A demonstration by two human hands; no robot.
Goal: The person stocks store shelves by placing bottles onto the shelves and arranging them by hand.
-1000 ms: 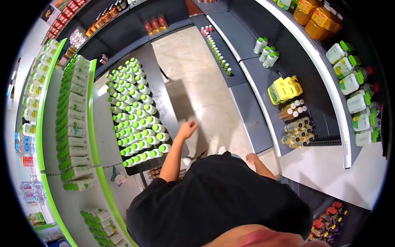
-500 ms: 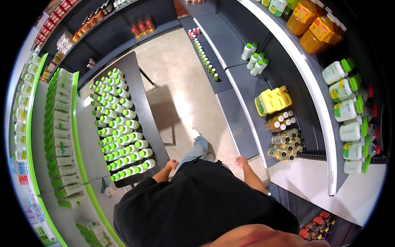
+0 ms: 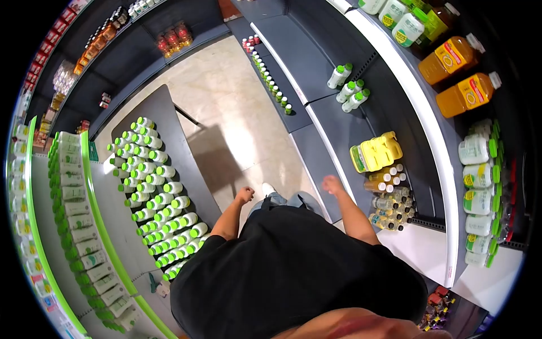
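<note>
My left hand [image 3: 244, 195] hangs in front of my body at the right side of the dark table [image 3: 199, 169]. Its fingers are loosely curled and a little apart, with nothing seen in them. On that table stand rows of white bottles [image 3: 164, 199] with green caps. My right hand [image 3: 332, 185] is held out over the edge of the low grey shelf [image 3: 313, 150], loosely open and apparently holding nothing. Nearest to it on the shelving are yellow jugs [image 3: 377, 152] and small bottles of amber liquid [image 3: 384, 179].
Green-edged shelves [image 3: 93, 198] with white packs line the left. Green-capped bottles [image 3: 349, 93] stand on the right shelving, with large orange juice bottles [image 3: 466, 95] higher up. The pale floor [image 3: 226, 124] runs ahead between table and shelves. Dark shelves [image 3: 135, 62] close the far end.
I have stepped forward and my view has shifted. Both hands have swung forward and up from beside my body. The table sits lower and further left in view.
</note>
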